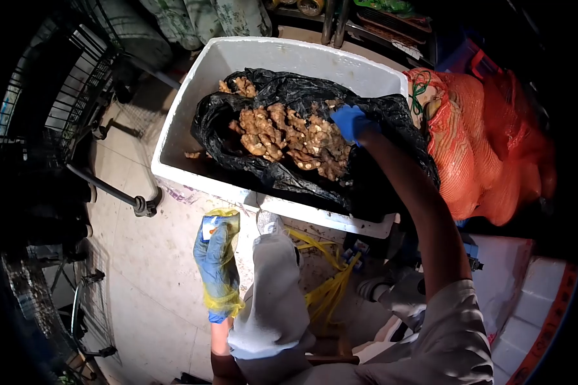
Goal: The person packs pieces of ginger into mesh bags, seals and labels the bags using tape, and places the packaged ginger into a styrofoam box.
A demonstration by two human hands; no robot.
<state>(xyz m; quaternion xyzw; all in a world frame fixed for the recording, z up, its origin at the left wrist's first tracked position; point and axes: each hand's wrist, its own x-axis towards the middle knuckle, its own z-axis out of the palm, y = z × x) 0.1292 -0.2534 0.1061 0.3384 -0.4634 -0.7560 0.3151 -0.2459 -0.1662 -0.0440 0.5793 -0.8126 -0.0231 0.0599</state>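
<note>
A pile of ginger [295, 138] lies in an open black plastic bag [289, 83] inside a white foam box [350, 63]. My right hand [353, 123], in a blue glove, is at the right edge of the ginger, against the bag; its fingers are drawn together, and what they hold is hidden. In front of the box, my left hand [219, 256] is low and to the left, also in a blue glove. Yellow netting [225, 300] wraps around this hand, with a white and blue label near the fingers, which are curled on the net.
An orange mesh sack [462, 141] leans at the box's right side. Wire carts [77, 83] stand at the left. Yellow straps [331, 292] lie on the floor near a shoe [371, 289]. White foam boxes [526, 327] are at the lower right.
</note>
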